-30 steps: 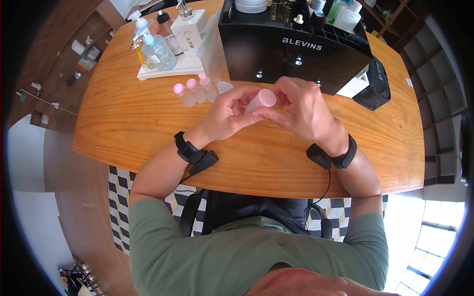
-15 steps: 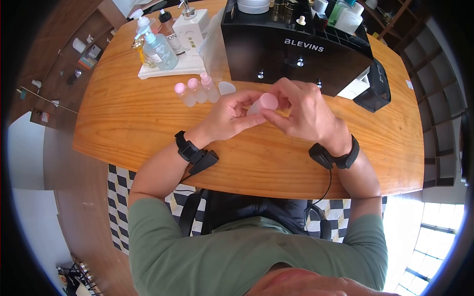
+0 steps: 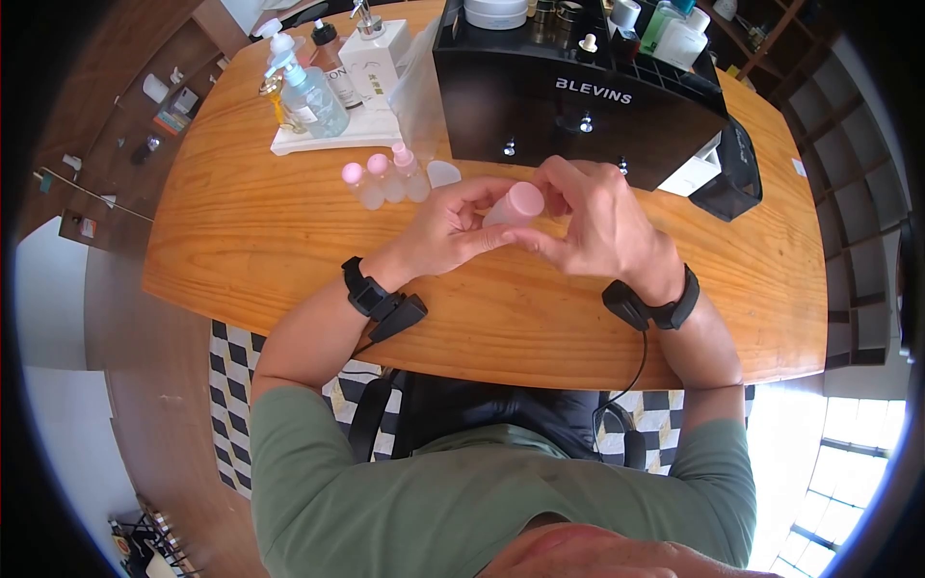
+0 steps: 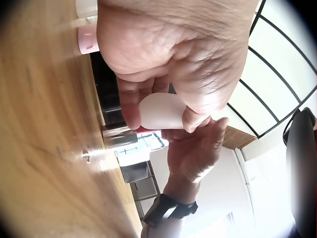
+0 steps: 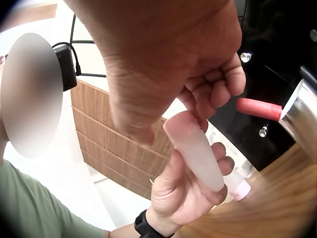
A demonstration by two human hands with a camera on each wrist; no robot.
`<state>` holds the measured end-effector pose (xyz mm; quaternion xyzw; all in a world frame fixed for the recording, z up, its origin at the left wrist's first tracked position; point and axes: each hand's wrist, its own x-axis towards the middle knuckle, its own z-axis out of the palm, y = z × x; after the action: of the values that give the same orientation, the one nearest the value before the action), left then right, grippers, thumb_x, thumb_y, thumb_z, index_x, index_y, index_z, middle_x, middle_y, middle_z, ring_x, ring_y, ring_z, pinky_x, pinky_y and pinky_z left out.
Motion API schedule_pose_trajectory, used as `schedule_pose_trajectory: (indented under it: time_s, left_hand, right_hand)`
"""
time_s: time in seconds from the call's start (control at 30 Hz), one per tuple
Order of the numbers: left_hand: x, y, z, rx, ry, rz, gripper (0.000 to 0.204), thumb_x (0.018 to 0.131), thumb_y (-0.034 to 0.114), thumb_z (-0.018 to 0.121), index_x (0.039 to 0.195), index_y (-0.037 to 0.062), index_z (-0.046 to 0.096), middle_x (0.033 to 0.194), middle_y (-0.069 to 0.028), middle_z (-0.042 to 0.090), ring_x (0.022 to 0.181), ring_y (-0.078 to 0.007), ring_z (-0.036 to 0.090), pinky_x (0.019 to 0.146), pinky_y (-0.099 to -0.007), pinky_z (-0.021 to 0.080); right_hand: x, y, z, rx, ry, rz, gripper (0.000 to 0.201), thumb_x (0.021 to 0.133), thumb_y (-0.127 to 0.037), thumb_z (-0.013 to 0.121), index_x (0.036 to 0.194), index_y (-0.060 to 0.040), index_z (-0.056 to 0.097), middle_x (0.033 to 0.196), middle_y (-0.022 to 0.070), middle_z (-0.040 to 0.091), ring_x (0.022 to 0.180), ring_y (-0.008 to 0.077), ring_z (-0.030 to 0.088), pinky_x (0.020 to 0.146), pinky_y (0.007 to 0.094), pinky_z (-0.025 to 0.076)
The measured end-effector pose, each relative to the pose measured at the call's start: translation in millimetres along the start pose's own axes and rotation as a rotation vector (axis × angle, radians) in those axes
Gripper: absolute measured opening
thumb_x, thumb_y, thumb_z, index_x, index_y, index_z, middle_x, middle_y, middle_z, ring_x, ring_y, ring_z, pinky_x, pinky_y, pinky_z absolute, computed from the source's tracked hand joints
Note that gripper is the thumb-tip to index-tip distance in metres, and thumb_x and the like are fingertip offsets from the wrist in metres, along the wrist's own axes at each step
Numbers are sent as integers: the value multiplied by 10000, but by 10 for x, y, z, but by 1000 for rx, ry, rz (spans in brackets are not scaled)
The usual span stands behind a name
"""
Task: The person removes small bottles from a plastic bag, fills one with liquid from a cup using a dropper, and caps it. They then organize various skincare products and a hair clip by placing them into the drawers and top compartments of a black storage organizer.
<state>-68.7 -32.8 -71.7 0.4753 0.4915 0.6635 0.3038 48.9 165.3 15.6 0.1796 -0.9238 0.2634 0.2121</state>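
Observation:
A frosted travel bottle with a pink cap [image 3: 525, 199] is held aslant over the table. My left hand [image 3: 445, 223] grips its body between thumb and fingers, as the right wrist view shows for the bottle [image 5: 202, 161]. My right hand [image 3: 597, 217] is at the cap. In the right wrist view its thumb [image 5: 136, 131] stands apart from the cap, and its other fingers curl loosely behind it. Three small clear bottles with pink tops [image 3: 383, 178] stand left of my hands, beside a whitish rounded piece [image 3: 443, 173].
A black BLEVINS drawer organizer [image 3: 578, 116] stands behind my hands, bearing cosmetics. Pump bottles occupy a white tray [image 3: 337, 138] at the back left. A black mesh bag [image 3: 732, 178] lies right of the organizer. A red stick [image 5: 260, 109] projects from a silver cylinder [image 5: 303, 109].
The bottle has shifted slightly rightward in my left hand's grip. My right thumb and fingers have moved a little around the cap. The other things stand as before.

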Motion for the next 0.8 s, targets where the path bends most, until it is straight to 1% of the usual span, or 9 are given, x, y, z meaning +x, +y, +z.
schedule_pose_trajectory:
  time_s: [0.07, 0.2, 0.27, 0.4, 0.5, 0.63, 0.7, 0.77, 0.8]
  left_hand:
    - [5, 12, 6, -12, 13, -6, 508, 960, 36, 735, 1416, -36, 523, 1330, -108, 638, 1196, -177, 636, 1021, -345, 540]
    - [1, 90, 28, -8, 9, -54, 510, 958, 53, 744, 1410, -38, 525, 1305, -99, 647, 1179, -170, 641, 1005, -338, 552]
    - [-3, 89, 17, 21, -2, -75, 505, 959, 50, 742, 1408, -37, 528, 1299, -96, 648, 1166, -163, 643, 990, -332, 558]
    - [3, 55, 34, 34, 3, -22, 479, 962, 30, 733, 1397, -34, 542, 1270, -86, 656, 1130, -145, 648, 955, -316, 567]
    - [-4, 86, 37, 23, 16, -84, 461, 959, 22, 735, 1381, -34, 558, 1256, -81, 661, 1126, -134, 645, 957, -304, 559]
    - [-22, 45, -3, 100, -21, -152, 437, 954, 13, 738, 1358, -34, 577, 1244, -76, 665, 1125, -126, 643, 958, -295, 554]
    - [-24, 27, 17, 83, 6, -74, 429, 946, 131, 784, 1319, -10, 626, 1223, -63, 688, 1054, -105, 668, 838, -255, 572]
    - [-20, 37, 14, 86, 8, -86, 425, 944, 136, 788, 1311, -10, 632, 1210, -62, 694, 1042, -102, 671, 825, -250, 571]
    - [-20, 41, 13, 88, 10, -98, 421, 942, 141, 791, 1303, -11, 638, 1197, -61, 700, 1029, -98, 674, 812, -244, 570]
  right_hand:
    - [17, -55, -6, 115, 114, -78, 242, 826, -179, 798, 916, -9, 651, 768, 176, 669, 663, 389, 668, 584, 413, 543]
    - [-12, 52, 105, 121, 160, -135, 254, 815, -191, 802, 912, -10, 653, 766, 178, 667, 672, 391, 672, 580, 412, 539]
    - [-44, 93, 94, -3, 37, -48, 352, 740, -81, 789, 1056, 24, 675, 758, 137, 667, 679, 297, 698, 607, 351, 571]
    - [-6, 4, -1, 24, 44, -14, 360, 731, -116, 823, 1034, 10, 675, 759, 136, 668, 690, 308, 705, 615, 355, 575]
    - [-9, 60, 33, 23, 83, -160, 382, 729, -148, 848, 1036, 3, 678, 727, 125, 657, 662, 304, 686, 592, 351, 554]
    - [-18, -3, -50, -51, 15, -52, 336, 745, -145, 832, 1005, 1, 677, 749, 139, 661, 654, 317, 676, 570, 359, 533]
    - [-10, 17, -44, -8, 16, -29, 313, 749, -143, 828, 978, 1, 671, 758, 146, 662, 652, 325, 673, 570, 363, 531]
    - [-22, 106, 27, 42, 53, -198, 297, 749, -155, 829, 943, 0, 666, 768, 153, 659, 672, 334, 672, 582, 371, 533]
    - [-21, 90, 17, 42, 52, -199, 297, 749, -155, 829, 943, 0, 666, 768, 153, 659, 672, 334, 672, 582, 371, 533]
